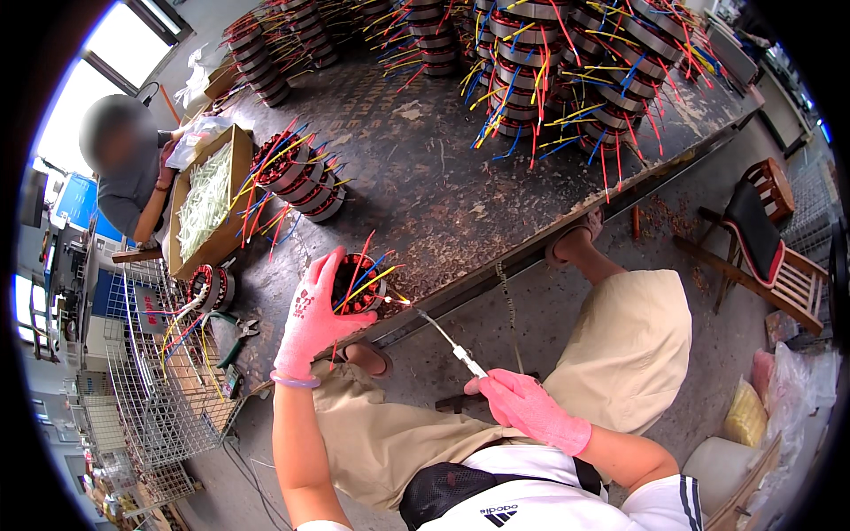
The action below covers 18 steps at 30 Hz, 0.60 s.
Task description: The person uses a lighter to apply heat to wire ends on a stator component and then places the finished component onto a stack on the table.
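Observation:
My left hand (312, 311), in a pink glove, wraps around the side of a wound motor stator (351, 288) at the table's near edge. Red, blue and yellow wires stick out of the stator. In its pink glove, my right hand (531, 409) is closed in front of my lap on a slim white stick-like piece (466, 357). From that piece a thin pale strand (432, 322) runs up to the wire ends beside the stator. Whether the strand is fastened there is too small to tell.
Stacked stators (305, 181) stand beyond my left hand, near a cardboard box (237, 173) of white sleeves. Pliers (237, 336) and another stator (211, 288) lie left. Taller stacks (522, 71) fill the table's far side. A person (124, 177) sits at far left; a wooden chair (761, 239) stands right.

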Tool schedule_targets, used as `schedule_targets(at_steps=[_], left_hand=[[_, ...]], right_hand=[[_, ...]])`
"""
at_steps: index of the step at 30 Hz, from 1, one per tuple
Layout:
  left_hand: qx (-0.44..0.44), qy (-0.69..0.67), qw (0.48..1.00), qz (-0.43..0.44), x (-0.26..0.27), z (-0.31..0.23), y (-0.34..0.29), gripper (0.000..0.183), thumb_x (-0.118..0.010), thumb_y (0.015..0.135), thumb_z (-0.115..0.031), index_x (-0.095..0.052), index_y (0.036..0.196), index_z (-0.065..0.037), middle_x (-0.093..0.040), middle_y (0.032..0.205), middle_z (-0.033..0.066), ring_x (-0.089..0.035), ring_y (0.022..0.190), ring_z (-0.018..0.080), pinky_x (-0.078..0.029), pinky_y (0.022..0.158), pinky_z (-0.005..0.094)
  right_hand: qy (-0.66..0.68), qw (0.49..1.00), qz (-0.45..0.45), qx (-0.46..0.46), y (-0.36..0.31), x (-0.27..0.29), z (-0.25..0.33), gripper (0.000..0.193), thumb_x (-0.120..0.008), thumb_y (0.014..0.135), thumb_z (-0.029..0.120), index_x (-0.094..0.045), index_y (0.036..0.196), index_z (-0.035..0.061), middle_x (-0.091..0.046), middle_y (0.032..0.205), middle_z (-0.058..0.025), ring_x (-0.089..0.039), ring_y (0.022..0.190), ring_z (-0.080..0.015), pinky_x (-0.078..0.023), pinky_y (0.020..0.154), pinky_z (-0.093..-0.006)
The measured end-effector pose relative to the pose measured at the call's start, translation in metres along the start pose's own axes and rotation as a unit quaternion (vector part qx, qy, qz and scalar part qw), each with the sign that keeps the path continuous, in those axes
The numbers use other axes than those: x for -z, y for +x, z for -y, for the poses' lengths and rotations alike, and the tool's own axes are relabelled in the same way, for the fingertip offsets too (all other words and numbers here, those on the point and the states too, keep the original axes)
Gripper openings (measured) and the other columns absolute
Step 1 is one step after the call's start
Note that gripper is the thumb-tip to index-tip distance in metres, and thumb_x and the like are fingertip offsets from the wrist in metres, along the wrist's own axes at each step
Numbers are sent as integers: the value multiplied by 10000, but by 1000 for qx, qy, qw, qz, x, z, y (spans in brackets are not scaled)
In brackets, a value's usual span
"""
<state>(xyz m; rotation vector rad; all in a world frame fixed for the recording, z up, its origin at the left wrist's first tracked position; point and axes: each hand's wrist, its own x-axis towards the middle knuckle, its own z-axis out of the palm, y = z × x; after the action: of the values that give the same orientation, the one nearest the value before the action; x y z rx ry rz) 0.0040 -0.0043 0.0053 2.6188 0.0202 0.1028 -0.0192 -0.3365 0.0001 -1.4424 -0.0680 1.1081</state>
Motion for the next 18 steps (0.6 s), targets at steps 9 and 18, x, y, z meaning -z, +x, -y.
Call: schedule_targets(at_steps=[9, 18], left_hand=[[-1, 5, 1000, -4, -1, 0, 0, 1001, -889, 588, -272, -408, 1426, -13, -483, 1353, 191, -508, 1225, 380, -428, 1033, 421], [-27, -23, 999, 27, 9, -8, 2, 953, -865, 566, -156, -441, 1407, -14, -477, 1345, 183, -502, 1235, 364, -421, 1051, 407]], right_hand=[[36, 999, -3, -26, -1, 0, 1, 290, -470, 1021, 256, -654, 1077, 39, -468, 637, 7, -425, 560, -64, -352, 511, -248], [63, 998, -23, -19, -2, 4, -2, 320, -470, 1033, 269, -651, 1092, 13, -426, 612, 34, -388, 543, -44, -304, 487, -230]])
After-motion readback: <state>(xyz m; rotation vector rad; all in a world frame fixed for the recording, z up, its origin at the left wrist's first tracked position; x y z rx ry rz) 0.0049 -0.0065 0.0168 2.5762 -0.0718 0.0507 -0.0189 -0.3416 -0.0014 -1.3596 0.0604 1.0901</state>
